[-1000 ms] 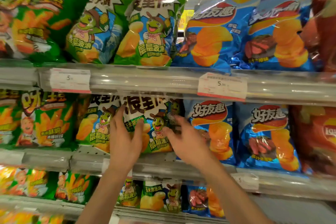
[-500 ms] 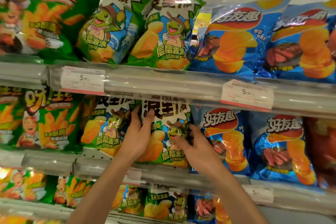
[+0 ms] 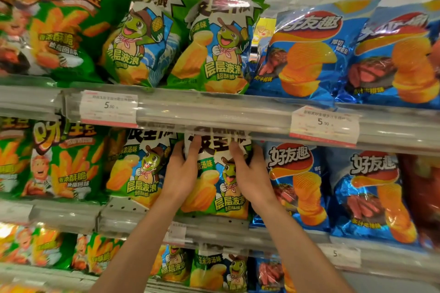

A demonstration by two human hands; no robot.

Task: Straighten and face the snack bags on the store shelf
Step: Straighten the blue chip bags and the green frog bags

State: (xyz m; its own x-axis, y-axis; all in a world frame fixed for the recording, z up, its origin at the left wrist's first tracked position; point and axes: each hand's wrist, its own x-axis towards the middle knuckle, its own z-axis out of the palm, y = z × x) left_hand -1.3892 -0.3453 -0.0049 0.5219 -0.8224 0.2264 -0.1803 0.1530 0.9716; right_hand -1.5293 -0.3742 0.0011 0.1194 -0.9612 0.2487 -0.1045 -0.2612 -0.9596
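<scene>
A green snack bag with a cartoon turtle stands on the middle shelf, front facing out. My left hand grips its upper left edge, fingers curled over the top. My right hand grips its upper right edge the same way. A second turtle bag stands just left of it, partly behind my left hand. The held bag's top reaches up behind the price rail.
Blue chip bags stand to the right, green fry bags to the left. The upper shelf rail with price tags hangs just above my fingers. More turtle bags fill the top shelf, others the bottom shelf.
Both hands have slid up the turtle bag from its lower middle to its top corners. The bag now stands more upright and further right. The view moved closer.
</scene>
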